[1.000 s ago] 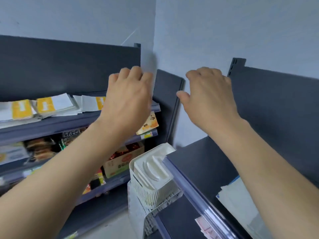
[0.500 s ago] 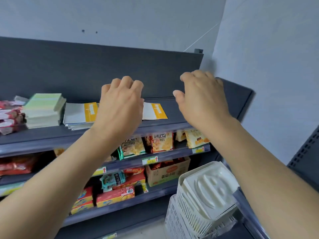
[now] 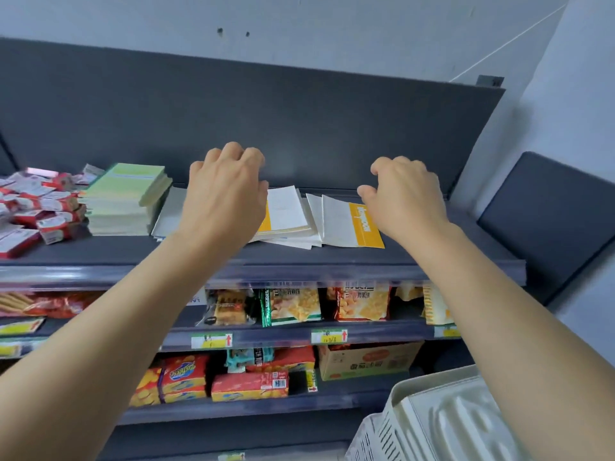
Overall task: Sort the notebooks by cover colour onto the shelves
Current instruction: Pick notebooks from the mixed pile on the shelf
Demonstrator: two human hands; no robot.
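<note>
Saw green notebooks (image 3: 123, 197) stacked at 10 o'clock on the top shelf (image 3: 109, 251). Found left hand (image 3: 226, 197) loosely curled, empty, over yellow-banded notebooks (image 3: 289, 214) at 12 o'clock. Found right hand (image 3: 406, 197) at 1 o'clock, likewise curled, gripping nothing.

matt paper notebooks (image 3: 349, 224), glossy plastic snack packets (image 3: 294, 304), cardboard box (image 3: 366, 361)

The left hand (image 3: 226, 197) hides part of the yellow-banded notebooks (image 3: 286, 214); the basket (image 3: 449, 420) runs off-frame.
</note>
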